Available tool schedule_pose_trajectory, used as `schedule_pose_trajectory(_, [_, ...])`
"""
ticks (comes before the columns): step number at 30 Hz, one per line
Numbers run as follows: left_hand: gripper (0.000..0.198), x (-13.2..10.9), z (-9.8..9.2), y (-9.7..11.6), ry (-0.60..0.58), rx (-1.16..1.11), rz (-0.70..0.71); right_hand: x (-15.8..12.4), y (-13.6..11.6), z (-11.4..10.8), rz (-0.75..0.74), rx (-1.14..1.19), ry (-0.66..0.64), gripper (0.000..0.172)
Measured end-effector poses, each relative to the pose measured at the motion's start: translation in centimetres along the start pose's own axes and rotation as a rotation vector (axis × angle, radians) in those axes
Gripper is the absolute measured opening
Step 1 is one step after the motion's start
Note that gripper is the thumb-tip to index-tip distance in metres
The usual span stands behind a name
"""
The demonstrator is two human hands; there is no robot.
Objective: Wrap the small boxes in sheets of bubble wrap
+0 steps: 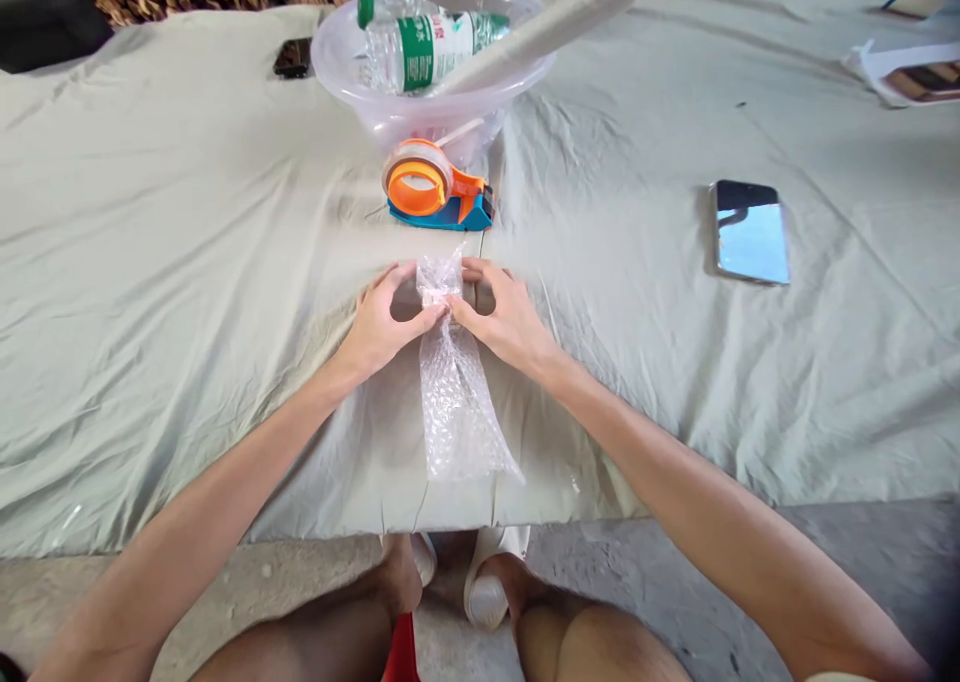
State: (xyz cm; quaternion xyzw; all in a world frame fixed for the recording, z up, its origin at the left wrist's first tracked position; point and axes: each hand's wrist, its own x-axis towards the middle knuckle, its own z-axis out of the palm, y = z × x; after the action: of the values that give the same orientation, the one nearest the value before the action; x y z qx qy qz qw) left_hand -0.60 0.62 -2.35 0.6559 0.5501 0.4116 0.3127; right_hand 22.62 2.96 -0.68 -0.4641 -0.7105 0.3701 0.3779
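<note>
A strip of clear bubble wrap (pixel 457 412) lies lengthwise on the cloth, its wider loose end toward the table's front edge. At its far end it is bunched into a narrow bundle; whether something is inside, I cannot make out. My left hand (pixel 382 317) grips this bundle from the left, thumb on the near side and fingertips at the far side. From the right, my right hand (pixel 506 312) pinches it the same way, the two thumbs almost touching. Just beyond stands an orange and blue tape dispenser (pixel 431 192) with a roll of clear tape.
Behind the dispenser, a translucent plastic basin (pixel 352 87) holds green-labelled bottles (pixel 427 52) and a long pale roll (pixel 555 27). A phone (pixel 750 232) lies at right, a smaller black device (pixel 292 58) at far left. The wrinkled grey-green cloth (pixel 187 252) ends above my knees.
</note>
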Motion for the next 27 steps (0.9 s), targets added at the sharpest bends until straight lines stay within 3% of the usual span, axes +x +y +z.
schedule_pose_trajectory(5, [0.106,0.6,-0.2,0.4,-0.059,-0.154,-0.013,0.0,-0.4,0.3,-0.105,0.109,-0.068,0.018])
schedule_pose_trajectory(7, [0.093,0.5,-0.1,1.2,-0.071,-0.183,0.008,0.1,-0.3,0.4,-0.155,0.095,-0.028,0.012])
schedule_pose_trajectory(9, [0.067,0.2,0.0,2.0,-0.069,-0.186,0.057,0.1,-0.2,0.5,-0.204,0.079,0.016,0.011])
schedule_pose_trajectory(12, [0.039,-0.4,0.1,2.7,0.001,-0.099,0.182,0.0,-0.1,0.7,-0.261,0.075,0.053,0.004])
schedule_pose_trajectory(17, [0.022,-1.2,0.3,2.5,0.132,0.209,0.443,-0.5,-0.3,0.1,-0.353,0.049,0.012,0.011])
schedule_pose_trajectory(20, [0.018,-1.2,0.0,2.0,0.091,0.312,0.546,-0.6,0.0,-1.2,-0.418,-0.021,-0.073,0.023])
schedule_pose_trajectory(23, [0.015,-1.1,-1.1,1.9,-0.025,0.407,0.630,-0.6,0.3,-2.7,-0.488,-0.064,-0.217,0.045])
schedule_pose_trajectory(27, [0.061,-1.4,-2.9,1.8,-0.181,0.482,0.729,-0.5,0.4,-3.6,-0.497,-0.075,-0.367,0.066])
